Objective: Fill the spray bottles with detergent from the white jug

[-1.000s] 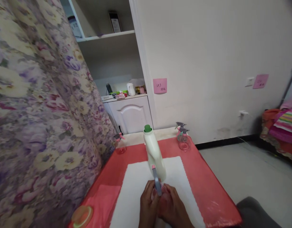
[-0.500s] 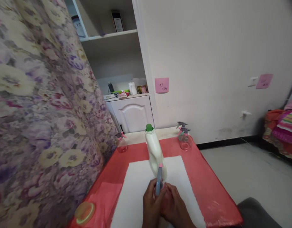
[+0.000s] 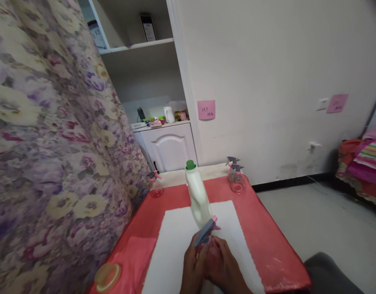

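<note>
Both my hands are closed around a small clear spray bottle (image 3: 213, 258) low over the white sheet. My left hand (image 3: 192, 263) has its fingers up at the neck, by the grey and pink spray head (image 3: 206, 232). Wrapped round the body from the other side is my right hand (image 3: 229, 267). The spray head points up and to the right. Just beyond my hands stands a large pale green plastic jug (image 3: 197, 196) with a handle and a green insert (image 3: 190, 165) in its mouth.
A white sheet (image 3: 172, 241) lies on the red table cover (image 3: 261, 241). Clear spray bottles stand at the far corners: one on the left (image 3: 156, 188), two on the right, the nearer (image 3: 237, 185) in front. A round yellowish lid (image 3: 107, 276) sits near left, beside a floral curtain (image 3: 68, 163).
The spray head has turned from pointing nearly straight ahead to pointing rightward, and its pink trigger now shows. Both hands keep hold of the bottle. The jug stays in place.
</note>
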The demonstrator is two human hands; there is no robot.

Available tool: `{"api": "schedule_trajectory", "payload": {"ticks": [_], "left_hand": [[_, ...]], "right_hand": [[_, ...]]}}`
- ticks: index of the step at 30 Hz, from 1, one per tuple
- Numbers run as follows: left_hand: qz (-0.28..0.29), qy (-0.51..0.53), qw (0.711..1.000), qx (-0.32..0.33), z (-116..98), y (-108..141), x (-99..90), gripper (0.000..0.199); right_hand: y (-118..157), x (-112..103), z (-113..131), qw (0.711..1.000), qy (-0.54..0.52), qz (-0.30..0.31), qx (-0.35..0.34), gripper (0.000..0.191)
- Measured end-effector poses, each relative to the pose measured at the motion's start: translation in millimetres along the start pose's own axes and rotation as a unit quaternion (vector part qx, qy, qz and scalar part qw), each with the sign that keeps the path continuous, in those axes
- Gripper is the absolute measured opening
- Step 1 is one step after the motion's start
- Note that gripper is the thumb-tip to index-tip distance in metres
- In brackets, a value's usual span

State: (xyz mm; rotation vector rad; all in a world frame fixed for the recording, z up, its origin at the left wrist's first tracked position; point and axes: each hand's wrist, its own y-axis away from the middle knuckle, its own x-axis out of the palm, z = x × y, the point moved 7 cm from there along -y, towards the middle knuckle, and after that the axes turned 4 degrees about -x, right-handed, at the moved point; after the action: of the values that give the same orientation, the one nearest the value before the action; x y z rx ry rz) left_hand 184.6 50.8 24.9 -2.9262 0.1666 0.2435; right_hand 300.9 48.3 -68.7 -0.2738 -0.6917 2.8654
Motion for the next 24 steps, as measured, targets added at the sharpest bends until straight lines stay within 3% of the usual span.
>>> {"api": "schedule_trajectory", "payload": {"ticks": [7, 16, 24], "left_hand": [[-0.053, -0.014, 0.997, 0.048, -16, -6, 0.7, 0.025], [-0.068, 0.009, 0.997, -0.031, 8, 2, -5.7, 0.027], [-0.077, 0.01, 0.997, -0.018, 8, -3, -0.5, 0.028]], "right_hand": [[-4, -3, 11, 1.0, 0.022, 0.001, -0.009, 0.074], [0, 1, 2, 0.998, 0.046, 0.032, 0.018, 0.082], [1, -1, 3, 0.995, 0.086, 0.046, 0.034, 0.08]]}}
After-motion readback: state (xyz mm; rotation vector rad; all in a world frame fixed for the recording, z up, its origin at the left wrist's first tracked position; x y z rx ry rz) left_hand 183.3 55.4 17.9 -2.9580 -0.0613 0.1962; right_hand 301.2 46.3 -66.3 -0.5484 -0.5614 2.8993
